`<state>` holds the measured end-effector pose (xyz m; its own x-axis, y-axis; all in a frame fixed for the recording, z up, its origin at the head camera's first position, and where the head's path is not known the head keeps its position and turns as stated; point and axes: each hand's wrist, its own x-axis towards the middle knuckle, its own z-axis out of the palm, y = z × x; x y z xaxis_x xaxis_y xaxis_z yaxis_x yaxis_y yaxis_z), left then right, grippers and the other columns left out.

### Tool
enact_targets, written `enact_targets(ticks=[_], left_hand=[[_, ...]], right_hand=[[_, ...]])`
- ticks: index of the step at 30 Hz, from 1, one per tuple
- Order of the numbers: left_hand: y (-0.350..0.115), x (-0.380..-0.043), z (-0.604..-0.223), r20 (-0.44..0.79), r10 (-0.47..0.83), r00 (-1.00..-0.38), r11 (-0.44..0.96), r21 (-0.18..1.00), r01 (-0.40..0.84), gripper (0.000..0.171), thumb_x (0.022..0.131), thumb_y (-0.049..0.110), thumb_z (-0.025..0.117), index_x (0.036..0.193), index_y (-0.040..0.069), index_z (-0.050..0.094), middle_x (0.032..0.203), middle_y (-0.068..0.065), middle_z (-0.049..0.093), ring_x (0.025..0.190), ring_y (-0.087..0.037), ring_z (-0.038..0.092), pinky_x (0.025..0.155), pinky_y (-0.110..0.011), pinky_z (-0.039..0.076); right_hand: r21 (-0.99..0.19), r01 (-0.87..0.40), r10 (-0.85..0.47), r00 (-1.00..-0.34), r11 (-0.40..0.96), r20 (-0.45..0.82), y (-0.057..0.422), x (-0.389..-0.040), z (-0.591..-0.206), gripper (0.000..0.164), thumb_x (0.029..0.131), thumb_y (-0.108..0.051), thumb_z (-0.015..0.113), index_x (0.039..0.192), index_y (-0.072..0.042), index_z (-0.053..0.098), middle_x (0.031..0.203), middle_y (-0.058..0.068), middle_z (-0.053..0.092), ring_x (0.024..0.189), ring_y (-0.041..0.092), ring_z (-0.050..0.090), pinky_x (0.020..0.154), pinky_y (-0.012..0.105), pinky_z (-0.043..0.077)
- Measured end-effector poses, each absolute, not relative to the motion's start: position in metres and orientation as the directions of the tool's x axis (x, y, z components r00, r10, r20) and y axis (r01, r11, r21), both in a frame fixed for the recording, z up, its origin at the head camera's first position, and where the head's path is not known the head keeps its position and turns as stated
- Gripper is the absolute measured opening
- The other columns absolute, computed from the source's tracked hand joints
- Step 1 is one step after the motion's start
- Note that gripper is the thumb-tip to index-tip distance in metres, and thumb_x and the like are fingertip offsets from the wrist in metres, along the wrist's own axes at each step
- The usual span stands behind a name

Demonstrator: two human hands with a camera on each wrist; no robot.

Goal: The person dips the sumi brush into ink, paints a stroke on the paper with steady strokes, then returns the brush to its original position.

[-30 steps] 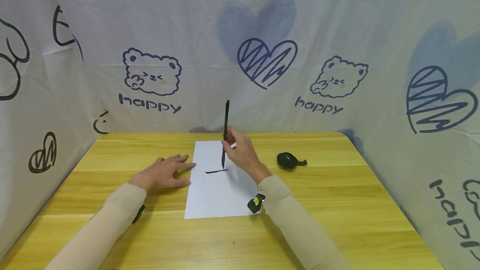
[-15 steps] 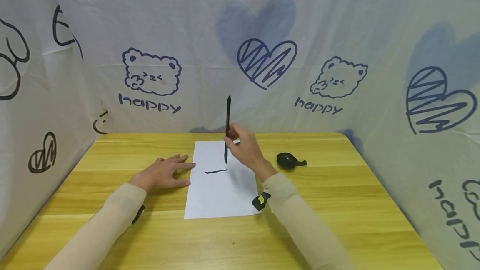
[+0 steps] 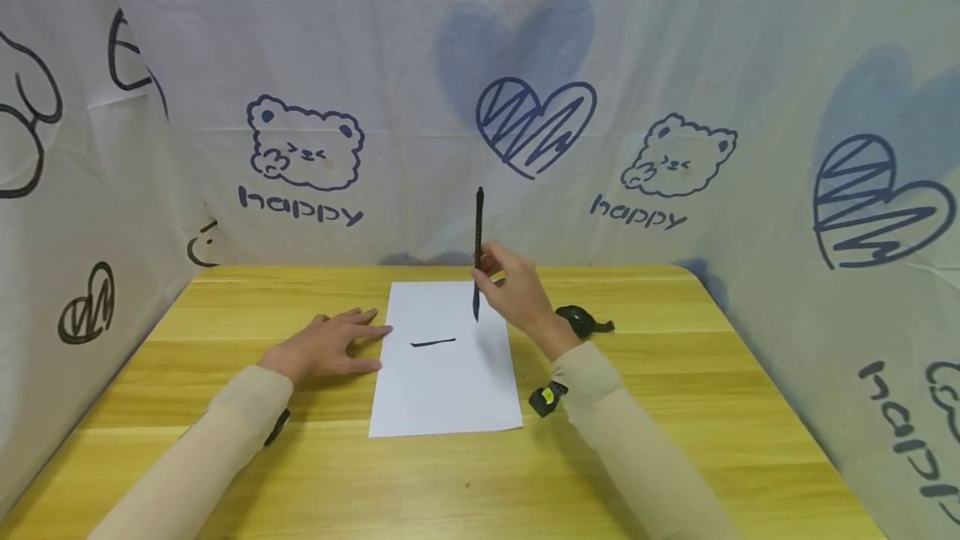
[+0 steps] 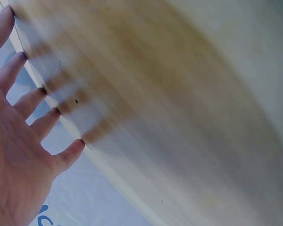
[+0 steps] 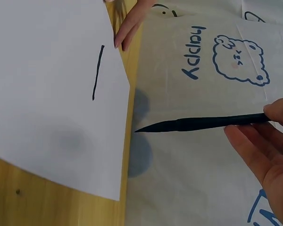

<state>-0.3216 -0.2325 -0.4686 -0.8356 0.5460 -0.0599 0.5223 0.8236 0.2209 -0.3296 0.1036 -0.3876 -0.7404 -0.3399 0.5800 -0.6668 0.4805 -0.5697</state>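
Note:
My right hand point(image 3: 513, 286) pinches a black writing brush point(image 3: 477, 227) upright between thumb and fingers. In the right wrist view the brush point(image 5: 193, 124) points its dark tip away from the hand, and a gap shows between tip and paper. Below it lies a white sheet of paper point(image 3: 442, 390) bearing one short black ink stroke point(image 3: 432, 343). My left hand point(image 3: 330, 346) rests with fingers spread at the sheet's left edge. Those spread fingers appear again in the left wrist view, where the left hand point(image 4: 23, 150) has its fingertips on the wooden surface.
On the wooden table point(image 3: 645, 423) a small black ladle-shaped dish point(image 3: 576, 321) with a short handle sits right of the paper, partly behind the right wrist. A white cloth with printed bears and hearts point(image 3: 420, 148) hangs along the table's back and sides.
The brush tip was at the stroke's right end. My right hand has lifted it off and carried it rightward and back. The left hand and paper have stayed in place.

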Motion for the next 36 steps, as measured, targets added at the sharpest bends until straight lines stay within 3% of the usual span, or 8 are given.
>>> enact_targets(ticks=[15,29,36], left_hand=[[-0.232,-0.323,-0.473,-0.071,0.539,-0.84,0.83,0.214,0.515,0.073,0.094,0.069,0.058,0.154,0.028,0.05,0.166,-0.018,0.037,0.154,-0.046,0.032,0.114,-0.08,0.025],[-0.233,-0.324,-0.472,-0.069,0.54,-0.839,0.829,0.213,0.516,0.073,0.094,0.069,0.058,0.154,0.028,0.05,0.166,-0.018,0.037,0.154,-0.046,0.032,0.114,-0.079,0.026],[-0.233,-0.323,-0.471,-0.061,0.542,-0.838,0.828,0.208,0.52,0.071,0.095,0.068,0.058,0.154,0.028,0.051,0.166,-0.018,0.038,0.153,-0.046,0.033,0.113,-0.079,0.027]], right_hand=[[-0.608,-0.623,-0.266,-0.772,0.492,0.577,0.146,-0.328,-0.379,0.016,0.098,-0.004,0.067,0.114,-0.001,0.065,0.097,0.016,0.073,0.091,0.029,0.074,0.073,0.04,0.065],[-0.65,-0.552,-0.196,-0.82,0.522,0.539,0.191,-0.325,-0.366,0.02,0.098,-0.006,0.069,0.117,-0.002,0.065,0.102,0.017,0.075,0.096,0.031,0.076,0.08,0.04,0.065],[-0.652,-0.522,-0.164,-0.833,0.55,0.529,0.215,-0.323,-0.361,0.019,0.098,-0.008,0.069,0.116,-0.003,0.066,0.102,0.018,0.074,0.097,0.031,0.075,0.079,0.027,0.063]])
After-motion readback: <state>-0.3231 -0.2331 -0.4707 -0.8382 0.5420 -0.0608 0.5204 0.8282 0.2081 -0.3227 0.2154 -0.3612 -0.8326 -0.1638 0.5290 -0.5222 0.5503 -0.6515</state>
